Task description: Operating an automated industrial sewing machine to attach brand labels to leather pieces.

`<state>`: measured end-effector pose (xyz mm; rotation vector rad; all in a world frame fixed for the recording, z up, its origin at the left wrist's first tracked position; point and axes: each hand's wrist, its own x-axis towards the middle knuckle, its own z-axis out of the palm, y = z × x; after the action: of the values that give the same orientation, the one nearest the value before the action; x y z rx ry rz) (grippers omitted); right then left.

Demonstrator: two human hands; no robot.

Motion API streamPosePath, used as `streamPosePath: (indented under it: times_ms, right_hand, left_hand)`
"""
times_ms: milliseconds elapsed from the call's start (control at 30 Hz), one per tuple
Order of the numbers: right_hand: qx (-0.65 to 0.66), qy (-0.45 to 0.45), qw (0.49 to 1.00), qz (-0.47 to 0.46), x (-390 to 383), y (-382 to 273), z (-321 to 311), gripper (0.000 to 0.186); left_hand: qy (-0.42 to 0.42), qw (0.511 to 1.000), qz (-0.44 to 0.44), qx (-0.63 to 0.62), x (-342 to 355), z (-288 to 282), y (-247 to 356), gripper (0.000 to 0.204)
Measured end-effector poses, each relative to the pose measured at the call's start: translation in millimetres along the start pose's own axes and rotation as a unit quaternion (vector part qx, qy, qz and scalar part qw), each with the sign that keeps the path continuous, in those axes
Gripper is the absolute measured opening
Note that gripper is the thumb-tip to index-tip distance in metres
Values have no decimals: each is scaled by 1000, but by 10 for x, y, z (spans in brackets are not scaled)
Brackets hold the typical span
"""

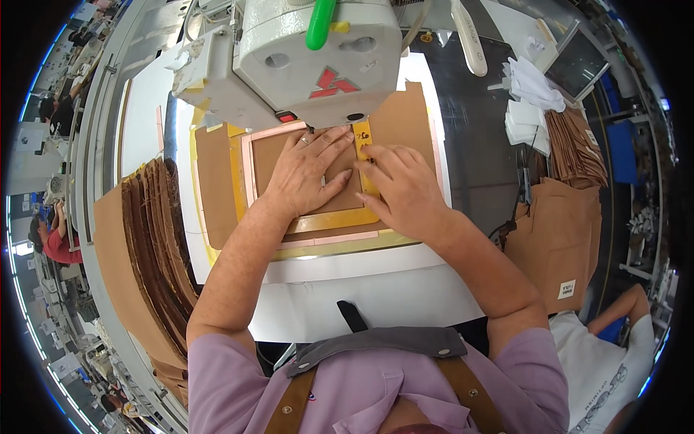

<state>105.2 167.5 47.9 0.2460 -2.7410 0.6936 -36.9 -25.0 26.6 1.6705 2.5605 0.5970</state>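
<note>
My left hand [309, 170] lies flat with its fingers stretched out, pressing on brown fabric [270, 160] inside a rectangular frame. The frame has yellow strips [336, 218] and pale pink strips [250, 171] along its sides. My right hand [408, 189] rests at the frame's right side, its fingers apart and their tips touching the yellow strip [364, 134] there. A larger brown fabric panel [405, 119] spreads out around the frame. Just beyond my left fingertips stands the white head of a sewing machine [311, 72]; its needle area is hidden from me.
On the left hangs a thick stack of brown fabric pieces [116, 246]. More brown pieces [555, 239] and white cloths [531, 87] lie on the right. A green handle [320, 25] sticks out above the machine head. At lower right is another person in a white shirt [589, 362].
</note>
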Motion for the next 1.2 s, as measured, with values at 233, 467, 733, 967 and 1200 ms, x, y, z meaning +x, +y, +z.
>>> streamPosePath:
  times_ms: [233,467,733,967,1200]
  right_hand:
    - [-25,-57,990,-128,-161,-3,34,36]
    - [-26,-65,987,-148,-166,28,-38,31]
    - [-45,-89,984,-149,-183,-37,-81,36]
    - [-37,-61,990,-121,-237,-70,-41,39]
    - [-41,-60,990,-117,-219,-92,-58,40]
  left_hand:
    - [-18,1000,-22,10,22,19,-9,63]
    - [-11,1000,-7,-25,-14,17,20,60]
    - [-13,1000,2,23,-45,57,51,64]
    - [1,999,-10,31,-71,11,115,68]
    - [7,1000,0,17,-52,5,90,64]
